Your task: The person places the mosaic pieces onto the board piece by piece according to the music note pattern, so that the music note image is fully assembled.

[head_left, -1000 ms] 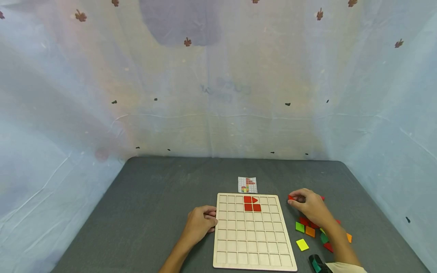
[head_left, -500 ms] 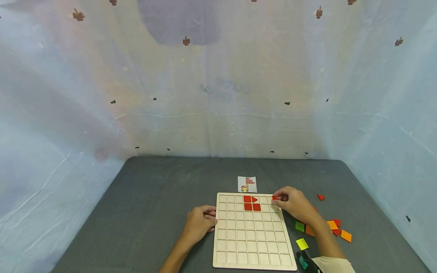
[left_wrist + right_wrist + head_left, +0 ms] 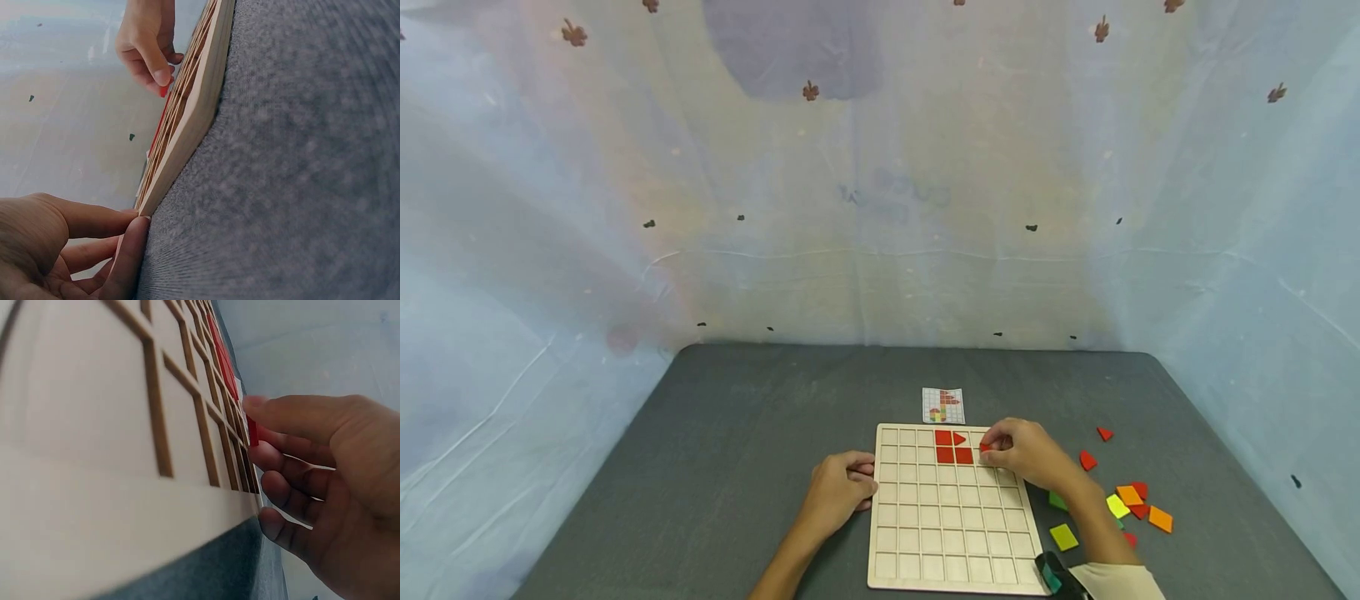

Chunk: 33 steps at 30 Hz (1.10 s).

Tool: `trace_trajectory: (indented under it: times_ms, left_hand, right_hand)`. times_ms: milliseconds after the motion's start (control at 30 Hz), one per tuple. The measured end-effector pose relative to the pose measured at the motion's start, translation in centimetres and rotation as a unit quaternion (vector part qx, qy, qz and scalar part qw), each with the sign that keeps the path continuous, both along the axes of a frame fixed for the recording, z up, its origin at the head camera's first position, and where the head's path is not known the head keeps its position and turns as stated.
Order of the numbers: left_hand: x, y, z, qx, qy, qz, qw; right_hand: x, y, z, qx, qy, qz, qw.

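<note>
A pale wooden grid board (image 3: 958,587) lies on the table, with several red tiles (image 3: 944,455) set in its far rows. One of these is pointed; the others are square. At the board's left edge my left hand (image 3: 841,486) grips the rim between thumb and index finger (image 3: 103,220). My right hand (image 3: 1028,454) is over the far right part of the board, pinching a small red tile (image 3: 252,431) between thumb and fingertips. That tile is just right of the set red ones, mostly covered by fingers, so its full shape is hidden.
Behind the board lies a small pattern card (image 3: 943,406). Loose tiles are scattered right of it, among them a yellow square (image 3: 1063,537), an orange tile (image 3: 1161,519) and a red triangle (image 3: 1105,433). The dark table (image 3: 760,408) meets a pale curtain (image 3: 865,292).
My right hand has carried the red tile leftward from beside the board to over its far right cells. The left hand stays at the rim.
</note>
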State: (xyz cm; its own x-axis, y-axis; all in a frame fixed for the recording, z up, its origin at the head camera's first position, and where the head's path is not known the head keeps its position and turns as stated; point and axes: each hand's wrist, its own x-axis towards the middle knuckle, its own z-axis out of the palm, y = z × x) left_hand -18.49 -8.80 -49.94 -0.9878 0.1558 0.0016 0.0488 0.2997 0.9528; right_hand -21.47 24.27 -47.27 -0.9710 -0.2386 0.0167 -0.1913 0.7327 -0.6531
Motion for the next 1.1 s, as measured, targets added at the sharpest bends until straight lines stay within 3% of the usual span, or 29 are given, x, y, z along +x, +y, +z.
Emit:
trace_trajectory:
  times_ms: [300,1100]
  left_hand:
    - [-0.01,-0.01,-0.03,-0.001,0.002,-0.002,1.0]
    - [-0.06,0.0,-0.04,-0.001,0.006,-0.003,1.0]
  right_hand:
    - [0.0,-0.07,0.02,0.001,0.005,0.025,1.0]
    - [0.24,-0.02,-0.06,0.011,0.014,0.033,0.999]
